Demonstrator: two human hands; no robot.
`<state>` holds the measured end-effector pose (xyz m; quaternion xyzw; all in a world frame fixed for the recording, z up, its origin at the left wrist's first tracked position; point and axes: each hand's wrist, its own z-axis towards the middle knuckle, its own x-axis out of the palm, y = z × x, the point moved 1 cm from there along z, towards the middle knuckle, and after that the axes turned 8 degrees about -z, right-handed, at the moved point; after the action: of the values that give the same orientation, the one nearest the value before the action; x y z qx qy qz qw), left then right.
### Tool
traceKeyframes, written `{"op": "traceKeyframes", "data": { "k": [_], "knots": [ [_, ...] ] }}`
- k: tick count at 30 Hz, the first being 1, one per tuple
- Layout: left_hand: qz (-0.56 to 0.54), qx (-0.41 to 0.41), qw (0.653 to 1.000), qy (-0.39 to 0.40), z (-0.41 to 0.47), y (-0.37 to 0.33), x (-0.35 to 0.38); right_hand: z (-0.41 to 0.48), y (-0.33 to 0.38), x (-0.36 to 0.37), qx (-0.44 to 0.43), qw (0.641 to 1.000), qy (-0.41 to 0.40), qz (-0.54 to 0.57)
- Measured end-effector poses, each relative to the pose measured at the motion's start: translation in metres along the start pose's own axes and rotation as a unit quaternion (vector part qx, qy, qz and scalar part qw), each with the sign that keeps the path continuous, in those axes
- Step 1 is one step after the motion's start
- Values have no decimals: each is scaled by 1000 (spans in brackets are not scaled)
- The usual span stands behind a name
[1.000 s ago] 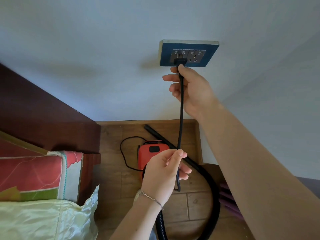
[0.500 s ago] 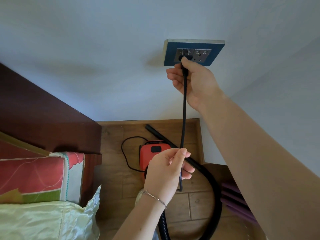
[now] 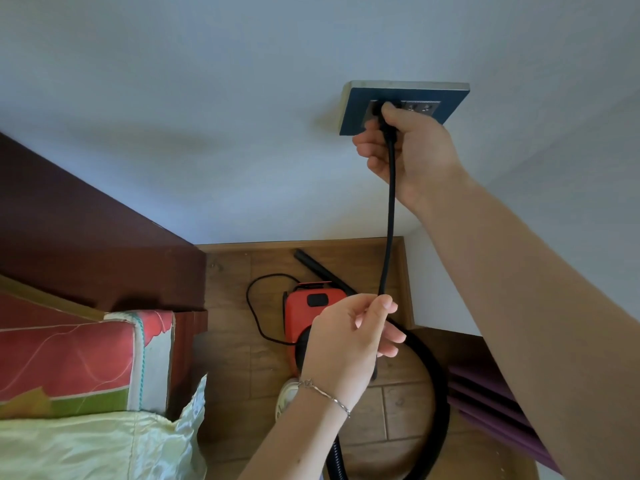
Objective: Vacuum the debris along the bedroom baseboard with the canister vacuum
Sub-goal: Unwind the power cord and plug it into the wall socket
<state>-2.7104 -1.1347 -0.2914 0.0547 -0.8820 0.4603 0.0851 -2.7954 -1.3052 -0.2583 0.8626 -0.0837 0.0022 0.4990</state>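
Step in hand is judged as setup: power is being connected, and no vacuuming has been started. The plug (image 3: pixel 381 112) is pinched between thumb and curled fingers of the right hand (image 3: pixel 412 147) and held against the left socket of the blue wall outlet (image 3: pixel 450 110); whether the pins are fully seated cannot be told, since the plug is mostly covered by the thumb. The power cord (image 3: pixel 389 220) is run taut and straight down to the left hand (image 3: pixel 349 337), where it is pinched between thumb and forefinger, the other fingers loosely curled. The canister vacuum (image 3: pixel 304 317), red, is left on the wood floor below, near the baseboard (image 3: pixel 311 242) in the corner beside the bed (image 3: pixel 69 355), partly hidden by the left hand. Its black hose (image 3: pixel 438 382) is looped to the right and the nozzle tube (image 3: pixel 322 268) is laid towards the baseboard. Debris cannot be made out. The next move is judged to call for a firm final push on the plug, release of both grips, then the hose taken up and the switch pressed. Against the frame a second ago, the right hand is seen closer to the outlet, with the thumb now over the plug where the plug was exposed above the fingertips. The left-hand pinch on the cord is unchanged, and the vacuum is unmoved.
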Motion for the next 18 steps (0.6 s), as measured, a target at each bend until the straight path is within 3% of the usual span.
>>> {"op": "traceKeyframes", "data": {
  "k": [7, 18],
  "knots": [
    [8, -1, 1000, 1, 1, 0, -5, 2, -1, 1, -17, 1000, -8, -5],
    [81, 73, 994, -33, 1, 15, -15, -13, 1, 3, 11, 997, -15, -70]
  ]
}}
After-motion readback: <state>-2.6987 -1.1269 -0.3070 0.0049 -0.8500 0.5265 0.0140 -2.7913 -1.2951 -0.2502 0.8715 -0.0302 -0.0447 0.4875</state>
